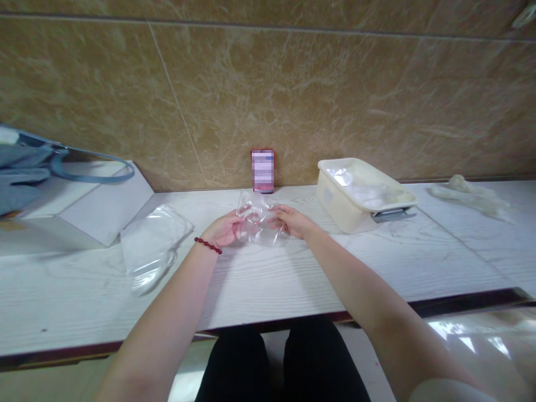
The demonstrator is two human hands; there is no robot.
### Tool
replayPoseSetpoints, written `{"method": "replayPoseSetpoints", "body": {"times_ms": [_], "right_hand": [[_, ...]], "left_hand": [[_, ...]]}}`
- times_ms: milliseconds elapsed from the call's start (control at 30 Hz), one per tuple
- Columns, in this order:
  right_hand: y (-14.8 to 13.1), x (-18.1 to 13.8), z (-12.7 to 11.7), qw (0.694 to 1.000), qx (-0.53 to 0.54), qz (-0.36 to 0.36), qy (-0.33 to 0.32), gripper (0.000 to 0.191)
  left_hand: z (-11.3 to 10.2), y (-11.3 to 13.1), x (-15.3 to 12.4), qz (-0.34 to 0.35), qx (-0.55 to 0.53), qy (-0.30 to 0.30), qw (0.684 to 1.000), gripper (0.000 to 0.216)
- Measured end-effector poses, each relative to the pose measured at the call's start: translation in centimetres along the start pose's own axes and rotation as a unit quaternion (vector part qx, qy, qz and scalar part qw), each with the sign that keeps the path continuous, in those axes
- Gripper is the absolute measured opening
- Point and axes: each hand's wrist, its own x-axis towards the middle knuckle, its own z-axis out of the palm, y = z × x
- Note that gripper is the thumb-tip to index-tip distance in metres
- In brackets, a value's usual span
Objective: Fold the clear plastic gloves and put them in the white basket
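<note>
Between my two hands is a clear plastic bag (pixel 260 231), held just above the tabletop in front of me. My left hand (pixel 229 228), with a red bead bracelet at the wrist, grips the bag's left side. The right side is pinched by the fingers of my right hand (pixel 293 221). Whether anything lies inside the bag cannot be made out. To the left of my left hand lies a stack of clear plastic bags (pixel 154 240). Right of my right hand stands a cream plastic bin (pixel 341 209) with clear plastic in it.
A phone (pixel 263 172) leans against the marbled wall behind the bag. At the left are a white box (pixel 100 206) and a blue-grey bag with a strap (pixel 25 173). Crumpled translucent plastic (pixel 473 198) lies at the far right. The white table's (pixel 259 290) front edge is close to my legs.
</note>
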Motion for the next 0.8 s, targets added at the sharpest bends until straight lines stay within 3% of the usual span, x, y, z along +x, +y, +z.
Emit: {"method": "replayPoseSetpoints", "body": {"times_ms": [267, 400, 533, 667, 800], "right_hand": [[0.44, 0.46, -0.44, 0.999, -0.002, -0.048, 0.015, 0.004], [0.61, 0.51, -0.37, 0.998, -0.007, -0.053, 0.037, 0.005], [0.92, 0.69, -0.4, 0.997, 0.005, -0.065, 0.038, 0.005], [1.01, 0.85, -0.41, 0.995, 0.018, -0.094, 0.032, 0.01], [0.67, 0.74, -0.29, 0.995, 0.037, -0.091, 0.029, 0.02]], "left_hand": [[0.08, -0.23, 0.49, 0.017, -0.075, 0.037, 0.996, 0.015], [0.49, 0.15, 0.07, -0.002, -0.12, 0.047, 0.992, 0.022], [0.95, 0.08, -0.04, -0.018, -0.073, 0.089, 0.993, 0.024], [0.87, -0.57, 0.38, -0.024, 0.016, 0.117, 0.993, 0.005], [0.97, -0.7, 0.33, 0.017, 0.047, 0.134, 0.99, 0.026]]}}
